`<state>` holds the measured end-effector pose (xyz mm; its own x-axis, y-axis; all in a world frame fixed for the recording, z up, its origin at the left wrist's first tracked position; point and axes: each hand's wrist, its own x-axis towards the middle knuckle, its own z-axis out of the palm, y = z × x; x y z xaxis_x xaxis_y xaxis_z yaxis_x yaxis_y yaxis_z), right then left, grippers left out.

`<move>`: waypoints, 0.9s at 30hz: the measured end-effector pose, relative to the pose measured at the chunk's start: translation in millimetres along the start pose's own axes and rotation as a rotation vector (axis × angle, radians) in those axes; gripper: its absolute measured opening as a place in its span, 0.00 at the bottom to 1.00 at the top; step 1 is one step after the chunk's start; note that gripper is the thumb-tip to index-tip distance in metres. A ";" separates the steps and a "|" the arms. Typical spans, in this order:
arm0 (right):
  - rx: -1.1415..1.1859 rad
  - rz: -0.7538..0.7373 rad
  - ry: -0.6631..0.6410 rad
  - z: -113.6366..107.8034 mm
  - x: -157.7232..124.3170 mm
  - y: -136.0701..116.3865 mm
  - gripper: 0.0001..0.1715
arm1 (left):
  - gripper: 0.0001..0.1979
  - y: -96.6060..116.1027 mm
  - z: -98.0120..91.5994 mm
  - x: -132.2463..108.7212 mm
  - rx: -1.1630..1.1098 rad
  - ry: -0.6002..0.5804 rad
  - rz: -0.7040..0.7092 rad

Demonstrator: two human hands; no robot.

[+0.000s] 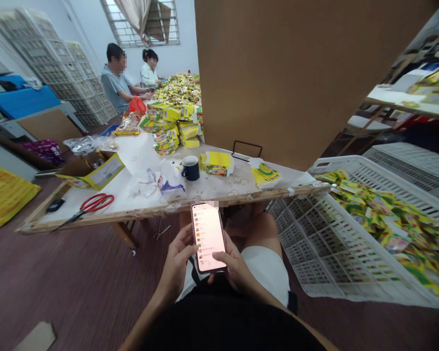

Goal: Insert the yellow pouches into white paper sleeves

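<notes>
Pink-white light shows on the screen of a phone (208, 237), held upright over the person's lap, just below the near edge of the table (131, 213). The left hand (177, 261) cups its left side, fingers curled behind the case and thumb lying along the edge. The right hand (236, 268) grips the lower right corner in the same way, with its thumb resting on the glass near the bottom. Both hands are closed around the phone, not spread.

On the table beyond, a dark mug (190, 168) stands near the middle, and red-handled scissors (91, 204) lie close to the front rim on the left. To the right, a white crate (314, 253) leans against the table, with yellow-green packets (388, 219) lying in it. A tall cardboard sheet (296, 73) rises behind the table. At the far end, two people (115, 80) sit beside a heap (175, 87) of the same packets.
</notes>
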<state>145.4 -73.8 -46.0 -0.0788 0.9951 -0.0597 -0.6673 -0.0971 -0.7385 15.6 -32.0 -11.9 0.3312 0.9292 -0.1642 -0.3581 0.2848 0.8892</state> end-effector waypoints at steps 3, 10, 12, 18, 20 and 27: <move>0.030 0.001 -0.009 0.5 0.4 -0.5 0.29 | 0.26 0.9 1.0 -0.2 -0.009 -0.012 -0.012; 0.017 0.017 0.023 1.4 -0.2 -1.0 0.28 | 0.29 2.1 2.4 -0.7 -0.006 0.004 0.001; 0.019 0.024 0.013 1.2 -0.2 -1.3 0.31 | 0.28 1.7 1.2 -0.5 -0.013 -0.003 -0.005; 0.009 0.027 0.030 1.0 1.3 1.4 0.27 | 0.28 2.0 0.5 -0.1 -0.016 -0.004 -0.002; 0.014 0.030 0.023 0.8 1.8 2.1 0.28 | 0.28 2.4 1.6 -0.2 -0.011 0.005 0.009; -0.002 0.028 0.036 0.3 1.5 1.7 0.27 | 0.28 3.1 2.6 -1.1 -0.004 0.025 0.025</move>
<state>143.9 -72.5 -47.1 -0.0704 0.9921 -0.1041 -0.6637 -0.1245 -0.7376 16.4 -32.8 -7.8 0.3000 0.9416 -0.1527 -0.3698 0.2623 0.8913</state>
